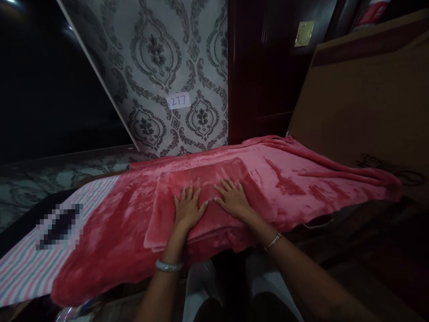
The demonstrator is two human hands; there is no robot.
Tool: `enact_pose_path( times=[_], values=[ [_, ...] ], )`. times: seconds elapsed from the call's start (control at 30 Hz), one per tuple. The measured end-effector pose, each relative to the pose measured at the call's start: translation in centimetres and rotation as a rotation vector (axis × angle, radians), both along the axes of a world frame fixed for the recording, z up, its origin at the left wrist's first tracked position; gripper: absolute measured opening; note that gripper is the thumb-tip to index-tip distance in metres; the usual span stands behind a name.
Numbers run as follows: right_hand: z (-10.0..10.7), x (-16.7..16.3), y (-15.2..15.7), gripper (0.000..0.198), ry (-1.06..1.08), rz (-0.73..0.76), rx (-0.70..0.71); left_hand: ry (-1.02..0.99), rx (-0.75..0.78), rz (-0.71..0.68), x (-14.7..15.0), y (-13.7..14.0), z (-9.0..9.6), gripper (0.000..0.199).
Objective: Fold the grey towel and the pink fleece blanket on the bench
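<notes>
A folded pink plush cloth (208,226) lies in a rough rectangle on a wider pink plush blanket (107,219). My left hand (188,208) rests palm down on the folded cloth, fingers spread. Beside it, my right hand (232,200) also presses flat on the cloth, its fingers apart. The two thumbs point toward each other with a small gap between them. Neither hand grips anything. On the right, the blanket's far edge is bunched into long folds.
A striped cloth (30,264) shows from under the blanket at left, with a blurred-out dark patch on it. Behind stand a dark screen (50,85), patterned wallpaper (157,49) with a "277" note (178,100), and a large cardboard box (362,103) at right.
</notes>
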State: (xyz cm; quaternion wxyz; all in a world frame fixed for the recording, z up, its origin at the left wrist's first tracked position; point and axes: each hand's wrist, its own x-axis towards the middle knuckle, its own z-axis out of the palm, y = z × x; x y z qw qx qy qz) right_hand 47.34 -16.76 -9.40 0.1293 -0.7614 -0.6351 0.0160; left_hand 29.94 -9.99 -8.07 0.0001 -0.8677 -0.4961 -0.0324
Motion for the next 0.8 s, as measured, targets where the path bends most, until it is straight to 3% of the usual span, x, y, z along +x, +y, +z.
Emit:
enact_pose_path(
  times=[0.57,0.7,0.8],
  values=[
    [-0.3,-0.2,0.2,0.057,0.010,0.001,0.048,-0.072,0.004,0.003,0.0,0.0,-0.3,0.066],
    [1.5,0.5,-0.3,0.058,0.058,0.011,0.019,-0.146,-0.068,-0.023,-1.2,0.7,1.0,0.067],
    [2.7,2.0,-1.6,0.058,0.049,-0.055,0.119,-0.256,-0.019,0.005,-3.9,1.1,2.6,0.067]
  ],
)
